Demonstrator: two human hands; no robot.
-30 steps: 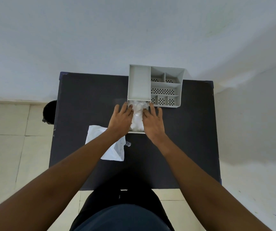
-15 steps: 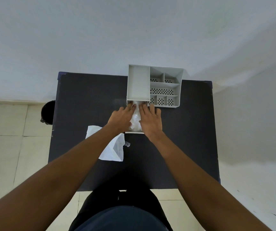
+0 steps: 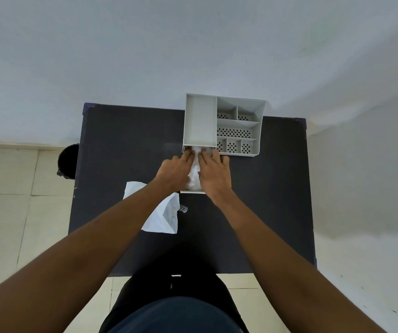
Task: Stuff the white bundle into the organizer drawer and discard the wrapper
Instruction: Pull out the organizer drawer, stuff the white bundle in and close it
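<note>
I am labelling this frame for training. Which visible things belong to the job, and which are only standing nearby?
Belonging to the job:
white bundle, pressed by left hand and right hand
organizer and its pulled-out drawer
white wrapper on the table

Only nearby:
black bin on the floor
small clear scrap

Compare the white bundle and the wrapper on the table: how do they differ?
The white bundle sits bunched in the open drawer, pressed by both hands; the wrapper lies flat on the table, untouched. The bundle is mostly hidden; the wrapper is largely exposed. Both are white.
</note>
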